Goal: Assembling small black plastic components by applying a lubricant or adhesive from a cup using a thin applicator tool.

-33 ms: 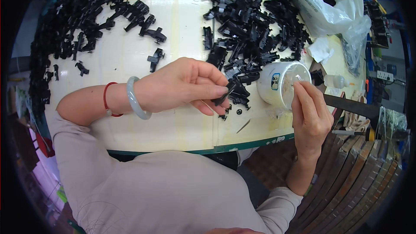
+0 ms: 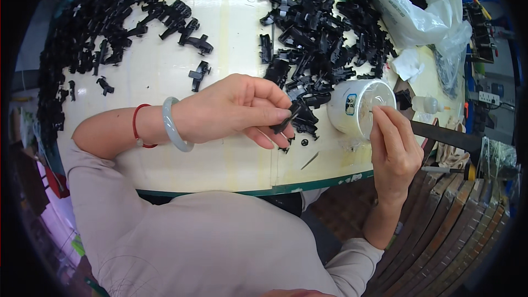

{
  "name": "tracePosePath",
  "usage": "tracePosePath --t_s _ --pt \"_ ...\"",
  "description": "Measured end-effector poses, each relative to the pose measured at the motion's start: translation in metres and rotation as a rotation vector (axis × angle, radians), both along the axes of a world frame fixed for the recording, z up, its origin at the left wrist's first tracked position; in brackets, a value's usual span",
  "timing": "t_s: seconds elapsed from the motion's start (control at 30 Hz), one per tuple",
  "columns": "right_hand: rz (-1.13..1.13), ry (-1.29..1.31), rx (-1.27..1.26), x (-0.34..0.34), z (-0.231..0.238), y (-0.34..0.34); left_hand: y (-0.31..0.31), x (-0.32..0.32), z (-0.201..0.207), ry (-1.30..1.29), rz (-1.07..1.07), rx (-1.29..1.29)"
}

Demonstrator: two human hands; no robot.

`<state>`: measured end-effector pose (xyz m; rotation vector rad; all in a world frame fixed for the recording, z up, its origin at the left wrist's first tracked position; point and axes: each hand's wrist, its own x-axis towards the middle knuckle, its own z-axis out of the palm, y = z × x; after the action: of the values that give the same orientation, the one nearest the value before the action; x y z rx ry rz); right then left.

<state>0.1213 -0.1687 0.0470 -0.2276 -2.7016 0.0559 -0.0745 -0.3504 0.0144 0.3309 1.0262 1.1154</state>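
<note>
Small black plastic part (image 2: 287,119) is pinched in left hand (image 2: 231,111) grip (palm down over surface (image 2: 220,154)); right hand (image 2: 393,151) fingertips closed at white cup (image 2: 357,107) rim, held item cannot be told.

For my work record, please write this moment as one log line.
left hand: pinches small black plastic part | right hand: fingertips at rim of white round plastic cup | pile of black plastic parts on cream table

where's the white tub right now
In the head view the white tub lies tipped on its side at the table's right edge, just right of the black plastic parts pile, with the right hand at its open mouth.
</note>
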Motion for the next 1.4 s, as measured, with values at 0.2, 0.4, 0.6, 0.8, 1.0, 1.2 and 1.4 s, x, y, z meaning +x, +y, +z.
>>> tracePosePath --t_s 0.2,0.4,0.6,0.8,1.0,1.2,1.4 --pt "-0.172 0.194 -0.454 0.004 0.008 -0.012 -0.003 -0.001 0.001 0.028 0.000 0.035" --pt "-0.226 0.267 -0.607 0.008 0.006 -0.014 -0.003 -0.004 0.000 0.227 -0.016 0.116" --pt "-0.243 0.257 -0.643 0.010 0.008 -0.016 -0.005 0.003 0.001 0.165 -0.065 0.111" --pt "-0.049 0.255 -0.435 0.006 0.006 -0.034 -0.004 0.004 -0.004 0.423 -0.022 0.237" --pt "0.123 0.229 -0.356 0.003 0.003 -0.044 -0.005 0.006 -0.014 0.442 -0.031 0.300" --pt "0.007 0.227 -0.838 -0.009 -0.007 -0.063 -0.006 0.009 -0.017 -0.023 0.049 0.166" --pt "-0.019 0.244 -1.009 -0.020 -0.013 -0.073 -0.007 0.010 -0.022 -0.039 0.075 0.215"
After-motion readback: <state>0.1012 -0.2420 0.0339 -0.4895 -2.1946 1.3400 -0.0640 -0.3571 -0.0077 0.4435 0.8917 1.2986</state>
